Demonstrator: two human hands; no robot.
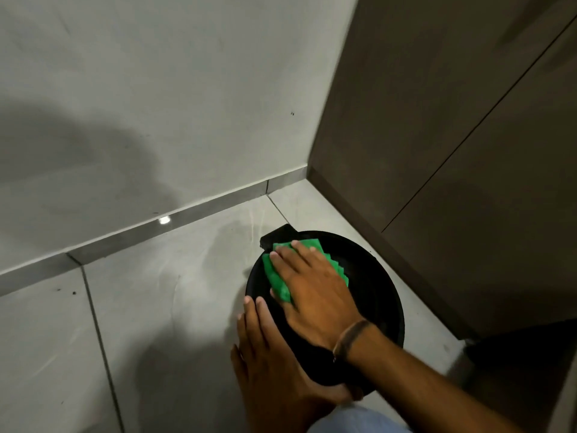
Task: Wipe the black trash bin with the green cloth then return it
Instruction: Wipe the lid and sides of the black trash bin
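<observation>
The round black trash bin (pixel 374 295) stands on the tiled floor (pixel 156 307) near the corner, the right hand (pixel 315 292) pressing the green cloth (pixel 278 276) flat on its lid with fingers spread, the left hand (pixel 268 354) laid open against its side.

A grey wall (pixel 156 89) fills the upper left, plain but for a few dark specks and a broad soft shadow across its left side. Along its foot runs a glossy grey skirting (pixel 134 239) with one bright glint of light on it. The floor (pixel 140 307) is large pale grey tiles with thin dark joints — faintly streaked and shiny. On the right stands a dark brown cabinet (pixel 452 120), meeting the wall at the corner — a thin seam divides its panels.
</observation>
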